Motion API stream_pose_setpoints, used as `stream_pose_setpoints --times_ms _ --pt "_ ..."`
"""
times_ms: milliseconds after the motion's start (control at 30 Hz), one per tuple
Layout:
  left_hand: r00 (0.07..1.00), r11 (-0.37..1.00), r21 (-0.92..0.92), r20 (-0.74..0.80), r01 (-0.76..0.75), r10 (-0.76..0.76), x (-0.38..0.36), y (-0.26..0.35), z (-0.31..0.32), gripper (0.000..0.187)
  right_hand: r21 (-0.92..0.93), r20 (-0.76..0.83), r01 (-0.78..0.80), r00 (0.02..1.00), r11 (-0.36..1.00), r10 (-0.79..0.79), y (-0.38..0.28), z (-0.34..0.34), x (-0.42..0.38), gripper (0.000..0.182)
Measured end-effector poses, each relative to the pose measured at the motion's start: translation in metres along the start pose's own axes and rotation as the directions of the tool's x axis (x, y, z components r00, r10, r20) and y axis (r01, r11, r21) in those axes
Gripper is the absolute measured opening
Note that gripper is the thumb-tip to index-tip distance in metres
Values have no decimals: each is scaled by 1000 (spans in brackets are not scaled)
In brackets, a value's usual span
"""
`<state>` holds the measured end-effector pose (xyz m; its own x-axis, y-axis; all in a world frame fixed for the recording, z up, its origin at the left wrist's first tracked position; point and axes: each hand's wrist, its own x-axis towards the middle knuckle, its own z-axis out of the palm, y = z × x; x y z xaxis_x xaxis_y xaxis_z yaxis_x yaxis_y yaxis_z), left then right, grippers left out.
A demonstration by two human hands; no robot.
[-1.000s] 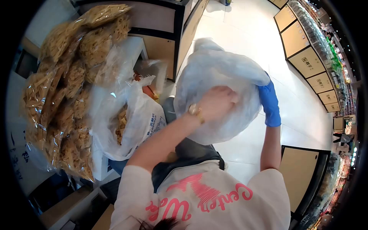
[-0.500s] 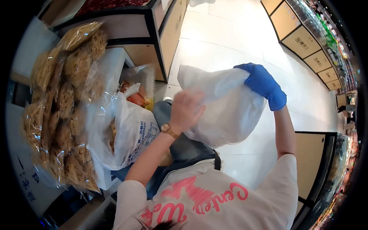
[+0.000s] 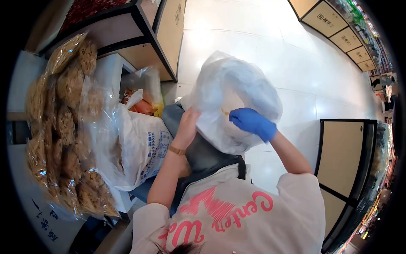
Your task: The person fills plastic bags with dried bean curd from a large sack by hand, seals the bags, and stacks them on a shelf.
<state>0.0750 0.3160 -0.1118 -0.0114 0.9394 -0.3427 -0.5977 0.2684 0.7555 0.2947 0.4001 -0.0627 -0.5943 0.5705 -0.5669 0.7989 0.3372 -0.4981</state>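
A large, translucent white plastic bag stands open in front of my knees, its mouth facing up. My left hand, bare with a watch at the wrist, is closed on the left edge of the bag. Over the bag's mouth is my right hand in a blue glove, fingers pinched together. A small tan piece shows at its fingertips; its kind is too small to tell. To the left sits a printed white plastic bag with its top open.
Clear bags of brown, shredded-looking food are piled at the left. An orange packet lies near a white stand. Wood-panelled display counters border the pale tiled floor, with another cabinet at right.
My right hand has moved from the bag's upper right rim, left and down to its mouth. The bag has opened out, and my left hand has moved to its left edge.
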Motion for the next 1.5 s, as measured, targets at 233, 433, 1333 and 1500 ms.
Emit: stream_pose_setpoints --times_ms 233,433,1333,1500 --pt "989 998 -50 -145 -31 24 -38 54 -20 35 134 -99 -162 979 978 176 126 62 58 35" --pt "995 819 572 43 48 -89 -49 66 1 44 -5 124 282 952 959 -279 41 61 95 38" --pt "986 51 999 -23 14 168 5 62 -17 37 -47 130 339 935 939 -331 15 34 31 53" --pt "999 65 998 -8 11 -44 -15 60 -22 39 553 -391 528 848 645 -358 91 18 122 42"
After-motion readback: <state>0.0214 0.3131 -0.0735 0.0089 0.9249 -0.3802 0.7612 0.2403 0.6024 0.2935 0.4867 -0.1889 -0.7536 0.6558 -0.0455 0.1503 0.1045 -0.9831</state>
